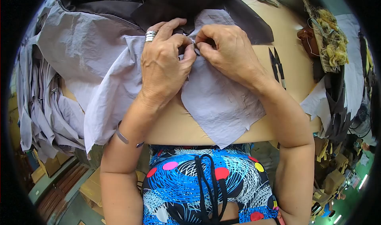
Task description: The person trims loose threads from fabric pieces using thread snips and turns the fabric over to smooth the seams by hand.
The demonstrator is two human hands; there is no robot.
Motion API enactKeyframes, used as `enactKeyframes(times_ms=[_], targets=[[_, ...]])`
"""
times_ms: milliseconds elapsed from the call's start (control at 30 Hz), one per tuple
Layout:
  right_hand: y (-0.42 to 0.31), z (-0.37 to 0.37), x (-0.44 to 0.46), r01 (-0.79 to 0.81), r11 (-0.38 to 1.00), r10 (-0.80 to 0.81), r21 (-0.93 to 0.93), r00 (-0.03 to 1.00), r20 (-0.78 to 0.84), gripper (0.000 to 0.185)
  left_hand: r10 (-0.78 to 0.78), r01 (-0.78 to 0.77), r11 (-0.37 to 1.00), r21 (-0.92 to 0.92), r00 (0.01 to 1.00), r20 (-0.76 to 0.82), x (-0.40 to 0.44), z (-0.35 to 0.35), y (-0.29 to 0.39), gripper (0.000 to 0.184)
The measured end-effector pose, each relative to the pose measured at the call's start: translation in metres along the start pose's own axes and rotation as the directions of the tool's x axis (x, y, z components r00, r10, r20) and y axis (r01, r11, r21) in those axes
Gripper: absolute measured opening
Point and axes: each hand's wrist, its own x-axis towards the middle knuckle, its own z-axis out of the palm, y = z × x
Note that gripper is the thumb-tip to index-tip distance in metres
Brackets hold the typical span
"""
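Note:
Light grey fabric (222, 102) lies across the tan table, with a wide piece (79, 46) on the left. My left hand (164, 56), with rings on one finger, pinches the fabric edge between thumb and index finger. Close beside it, my right hand (226, 50) pinches the same edge, its thumb and index fingertips together. The fingertips of both hands nearly meet, and any small item between them is too small to make out. Black thread snips (277, 67) lie to the right of my right hand.
Dark fabric (170, 3) lies along the far side of the table (174, 128). Grey pieces (43, 106) hang over the left edge. A pad with yellow threads (328, 38) and a brown object (308, 42) are at the right. Cardboard boxes (93, 187) stand below left.

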Motion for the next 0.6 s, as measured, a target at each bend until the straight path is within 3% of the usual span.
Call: enactKeyframes(times_ms=[267,367,467,600], targets=[[-0.001,0.007,0.001,-0.001,0.996,-0.004,-0.090,0.998,-0.059,0.014,-0.041,0.040,0.993,-0.113,0.999,-0.006,-0.001,0.001,-0.004,0.005],[0.001,0.005,0.000,0.106,0.994,-0.105,0.001,0.987,-0.120,0.012,-0.059,0.057,0.989,-0.139,0.998,-0.011,0.000,0.000,-0.005,0.006],[-0.001,0.011,0.001,0.178,0.982,-0.183,-0.057,0.978,-0.101,0.011,-0.061,0.057,0.987,-0.153,0.998,-0.021,-0.001,0.001,-0.005,0.006],[-0.001,0.014,0.002,0.161,0.975,-0.175,-0.153,0.980,-0.089,0.010,-0.042,0.039,0.991,-0.125,0.999,-0.022,-0.001,0.000,-0.006,0.005]])
